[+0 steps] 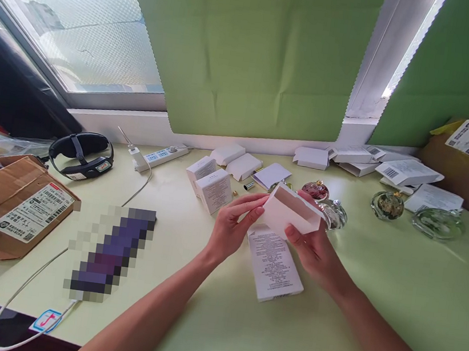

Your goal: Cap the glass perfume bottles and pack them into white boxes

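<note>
Both my hands hold a small white cardboard box insert (288, 211) above the pale green table (396, 289). My left hand (231, 227) pinches its left edge with fingertips. My right hand (315, 249) grips its lower right corner from below. Flat on the table under my hands lies a white printed carton (276, 267). Just behind the held piece stand round glass perfume bottles, one reddish (315, 189) and one clear (335, 213).
Several small white boxes (214, 189) stand behind my left hand. More flat cartons (405, 172) and glass bottles (387, 205) sit at the back right by a brown parcel (464, 165). At left are a crumpled brown parcel (5, 209), a black headset (81, 154), a power strip (161, 157) and a white cable (30, 281).
</note>
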`<state>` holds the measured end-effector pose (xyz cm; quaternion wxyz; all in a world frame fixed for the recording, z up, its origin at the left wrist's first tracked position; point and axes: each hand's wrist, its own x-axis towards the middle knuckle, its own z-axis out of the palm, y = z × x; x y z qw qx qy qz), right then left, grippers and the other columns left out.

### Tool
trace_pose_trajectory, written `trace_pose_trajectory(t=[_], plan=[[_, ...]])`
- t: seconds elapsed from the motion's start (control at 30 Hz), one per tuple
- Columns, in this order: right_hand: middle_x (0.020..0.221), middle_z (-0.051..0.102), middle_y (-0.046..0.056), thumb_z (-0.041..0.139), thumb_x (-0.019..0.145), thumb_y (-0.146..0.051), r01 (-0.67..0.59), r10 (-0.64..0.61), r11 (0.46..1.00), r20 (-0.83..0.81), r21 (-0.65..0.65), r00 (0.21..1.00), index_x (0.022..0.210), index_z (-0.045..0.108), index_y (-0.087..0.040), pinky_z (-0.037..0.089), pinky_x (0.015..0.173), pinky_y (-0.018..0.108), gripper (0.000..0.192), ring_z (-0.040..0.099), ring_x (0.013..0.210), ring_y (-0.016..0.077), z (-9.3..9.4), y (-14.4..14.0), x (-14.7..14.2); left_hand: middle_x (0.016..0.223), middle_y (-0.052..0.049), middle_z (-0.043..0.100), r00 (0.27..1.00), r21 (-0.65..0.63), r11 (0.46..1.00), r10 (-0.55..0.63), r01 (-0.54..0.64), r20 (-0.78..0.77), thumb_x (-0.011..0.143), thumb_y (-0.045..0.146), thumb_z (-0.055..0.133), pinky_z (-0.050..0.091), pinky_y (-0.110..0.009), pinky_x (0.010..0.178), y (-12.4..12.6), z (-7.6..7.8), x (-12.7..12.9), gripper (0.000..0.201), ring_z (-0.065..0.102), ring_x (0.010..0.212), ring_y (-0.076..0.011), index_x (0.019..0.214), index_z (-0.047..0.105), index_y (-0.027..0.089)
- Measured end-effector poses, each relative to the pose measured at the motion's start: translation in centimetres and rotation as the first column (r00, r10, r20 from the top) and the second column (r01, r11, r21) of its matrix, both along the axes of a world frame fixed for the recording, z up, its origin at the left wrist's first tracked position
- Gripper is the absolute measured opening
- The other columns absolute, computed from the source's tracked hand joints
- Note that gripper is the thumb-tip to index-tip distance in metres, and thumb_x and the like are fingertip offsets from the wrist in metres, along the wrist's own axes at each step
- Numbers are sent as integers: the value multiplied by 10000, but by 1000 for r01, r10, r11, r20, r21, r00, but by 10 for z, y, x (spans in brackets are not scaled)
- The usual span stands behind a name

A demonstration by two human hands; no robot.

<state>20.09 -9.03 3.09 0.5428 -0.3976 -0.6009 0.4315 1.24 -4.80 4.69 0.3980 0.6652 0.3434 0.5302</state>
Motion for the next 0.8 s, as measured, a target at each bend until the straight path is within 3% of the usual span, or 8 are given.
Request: trace_pose_trajectory(t=[0.2,0.27,0.33,0.43,0.6,0.8], plan=[[1509,452,87,553,961,-472,-91,86,992,-66,-88,994,1571,116,-404,629,693,362,753,611,1133,257,10,-3,5,1198,-54,719,998,-92,995,-39,44,56,868,351,710,559,-344,824,-2,-1,2,181,659,1074,-253,1023,794,309],[1488,482,86,533,972,-478,-104,98,990,-63,-97,993,1572,128,-396,623,756,370,729,609,1152,252,11,-2,7,1201,-58,716,997,-105,993,-51,58,63,856,360,723,563,-337,803,-2,-2,3,190,656,1078,-256,1025,792,310],[1490,494,71,512,982,-483,-112,106,989,-67,-91,992,1567,168,-389,586,916,399,685,572,1240,247,11,-1,8,1212,-58,710,996,-110,992,-57,64,64,846,361,733,566,-334,798,-2,-2,3,207,650,1091,-259,1040,787,312],[1516,483,46,499,987,-488,-157,150,984,-83,-84,985,1527,290,-388,502,1061,415,588,518,1329,237,13,0,8,1215,-54,709,996,-114,992,-38,47,78,844,349,736,562,-336,819,0,-3,2,218,638,1113,-258,1054,782,310],[1447,575,51,569,966,-434,-149,143,986,-83,-76,986,1391,495,-329,473,1090,439,444,533,1330,248,16,3,9,1224,-62,705,991,-141,990,2,17,134,839,334,745,539,-352,886,4,-3,-1,230,623,1135,-259,1059,784,283],[1390,634,69,650,925,-399,-100,95,994,-107,-40,990,1309,577,-273,504,1061,436,411,572,1301,265,12,9,11,1282,-63,671,993,-151,986,-48,65,112,871,350,709,523,-330,883,5,-2,-2,284,600,1167,-258,1145,751,286]])
